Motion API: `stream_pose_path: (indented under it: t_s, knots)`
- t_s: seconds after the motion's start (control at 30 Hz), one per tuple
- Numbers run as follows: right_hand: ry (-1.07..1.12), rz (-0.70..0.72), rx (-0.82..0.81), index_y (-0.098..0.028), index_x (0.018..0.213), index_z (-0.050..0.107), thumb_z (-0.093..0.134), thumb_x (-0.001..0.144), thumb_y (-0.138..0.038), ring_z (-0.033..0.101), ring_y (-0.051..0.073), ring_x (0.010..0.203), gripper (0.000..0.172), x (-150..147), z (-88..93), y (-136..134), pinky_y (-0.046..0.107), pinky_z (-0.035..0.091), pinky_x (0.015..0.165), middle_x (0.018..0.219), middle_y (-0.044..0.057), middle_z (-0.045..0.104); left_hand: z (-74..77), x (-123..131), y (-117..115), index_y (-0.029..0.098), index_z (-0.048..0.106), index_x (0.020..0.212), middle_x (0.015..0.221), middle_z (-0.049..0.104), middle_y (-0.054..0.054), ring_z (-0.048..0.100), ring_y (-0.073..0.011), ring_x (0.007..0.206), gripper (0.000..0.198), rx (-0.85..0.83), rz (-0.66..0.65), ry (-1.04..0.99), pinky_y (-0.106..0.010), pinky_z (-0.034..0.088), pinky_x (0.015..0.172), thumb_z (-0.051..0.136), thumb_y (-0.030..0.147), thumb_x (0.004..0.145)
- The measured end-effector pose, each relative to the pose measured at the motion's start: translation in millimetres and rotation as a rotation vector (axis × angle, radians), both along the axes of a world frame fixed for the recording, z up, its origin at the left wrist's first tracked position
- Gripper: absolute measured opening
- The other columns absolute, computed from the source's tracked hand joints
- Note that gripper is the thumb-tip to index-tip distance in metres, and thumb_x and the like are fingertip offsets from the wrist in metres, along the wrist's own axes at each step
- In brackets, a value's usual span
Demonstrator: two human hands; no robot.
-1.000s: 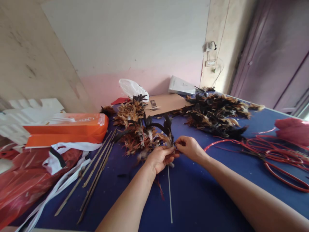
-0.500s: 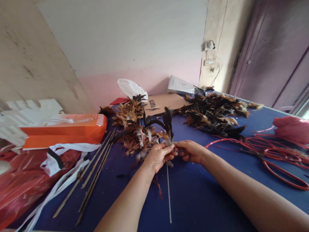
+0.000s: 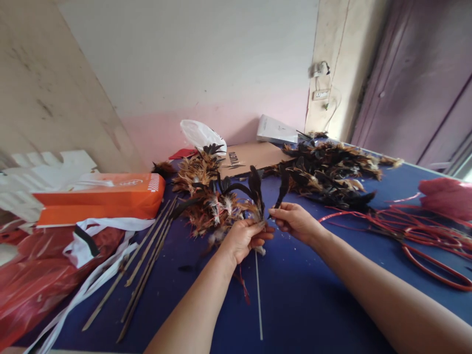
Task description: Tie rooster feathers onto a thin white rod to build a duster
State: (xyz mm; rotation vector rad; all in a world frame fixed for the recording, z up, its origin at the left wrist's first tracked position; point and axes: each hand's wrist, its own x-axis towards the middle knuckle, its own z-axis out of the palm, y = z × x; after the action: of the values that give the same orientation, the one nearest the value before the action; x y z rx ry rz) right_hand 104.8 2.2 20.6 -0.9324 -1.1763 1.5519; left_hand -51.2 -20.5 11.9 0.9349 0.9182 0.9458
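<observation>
Right hand (image 3: 297, 223), against left hand (image 3: 240, 240) a half-second ago, is now just right of the feather bunch (image 3: 255, 186), fingers pinching a black feather (image 3: 283, 187); feather judged free of bunch. Left fingers grip the bunch's base.

Black feather (image 3: 283, 187), blue tabletop (image 3: 302, 300), orange bag (image 3: 96, 209)

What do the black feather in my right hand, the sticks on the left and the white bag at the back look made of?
Feather: apparently real plumage, soft-looking; a dark vane narrows to a stem.
Sticks: probably wood or bamboo, unfinished; they're dull brown and uneven.
Bag: likely thin plastic, slightly glossy; it looks filmy and translucent.
</observation>
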Motion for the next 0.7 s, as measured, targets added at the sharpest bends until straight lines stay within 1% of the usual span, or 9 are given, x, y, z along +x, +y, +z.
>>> stream_pose_path:
  t_s: [0.1, 0.27, 0.37, 0.47, 0.57, 0.7]
  knots:
    - [-0.179, -0.016, 0.159, -0.014, 0.061, 0.053, 0.067, 0.063, -0.030, 0.035, 0.004, 0.036, 0.022, 1.5, 5.5, -2.4, 0.018, 0.024, 0.036, 0.042, -0.006, 0.045, 0.4, -1.3, 1.0, 0.009, 0.064, 0.082, 0.077, 0.069, -0.011, 0.064, -0.0109, 0.058, 0.012, -0.011, 0.002, 0.006, -0.010, 0.042, 0.038, 0.061, 0.016, 0.074]
    - [-0.357, -0.016, 0.295, -0.015, 0.063, 0.055, 0.065, 0.065, -0.035, 0.036, 0.005, 0.038, 0.023, 15.4, 15.4, -0.5, 0.019, 0.025, 0.038, 0.043, -0.005, 0.046, 1.9, -3.5, 1.2, 0.008, 0.063, 0.074, 0.074, 0.068, -0.011, 0.063, -0.0101, 0.056, 0.012, -0.024, 0.015, 0.020, -0.010, 0.042, 0.039, 0.064, 0.020, 0.071]
    - [-0.481, -0.047, 0.349, -0.016, 0.062, 0.056, 0.064, 0.066, -0.038, 0.036, 0.005, 0.038, 0.024, 22.0, 17.4, 1.5, 0.020, 0.025, 0.038, 0.044, -0.004, 0.047, 1.9, -3.2, 0.7, 0.008, 0.063, 0.074, 0.073, 0.068, -0.010, 0.063, -0.0100, 0.056, 0.012, -0.021, 0.006, 0.043, -0.011, 0.042, 0.039, 0.065, 0.020, 0.070]
    - [-0.572, -0.062, 0.407, -0.016, 0.059, 0.054, 0.062, 0.067, -0.038, 0.037, 0.006, 0.039, 0.024, 21.1, 15.5, 1.5, 0.020, 0.026, 0.038, 0.044, -0.003, 0.049, 1.3, -1.8, -0.4, 0.008, 0.063, 0.074, 0.074, 0.068, -0.010, 0.062, -0.0097, 0.056, 0.013, 0.000, -0.015, 0.080, -0.011, 0.042, 0.039, 0.064, 0.021, 0.071]
    - [-0.604, -0.082, 0.437, -0.017, 0.060, 0.054, 0.061, 0.068, -0.037, 0.039, 0.006, 0.038, 0.023, 16.6, 12.6, 0.7, 0.020, 0.028, 0.039, 0.045, -0.003, 0.051, 1.0, -0.6, -1.5, 0.009, 0.064, 0.073, 0.074, 0.068, -0.010, 0.062, -0.0095, 0.056, 0.013, 0.024, -0.031, 0.107, -0.011, 0.042, 0.040, 0.064, 0.021, 0.071]
    - [-0.616, -0.097, 0.410, -0.016, 0.064, 0.055, 0.060, 0.068, -0.035, 0.040, 0.006, 0.036, 0.020, 12.0, 10.8, -0.2, 0.019, 0.029, 0.038, 0.045, -0.003, 0.052, 0.7, -0.1, -2.2, 0.009, 0.063, 0.071, 0.070, 0.067, -0.008, 0.062, -0.0098, 0.056, 0.010, 0.037, -0.051, 0.110, -0.012, 0.043, 0.042, 0.064, 0.019, 0.070]
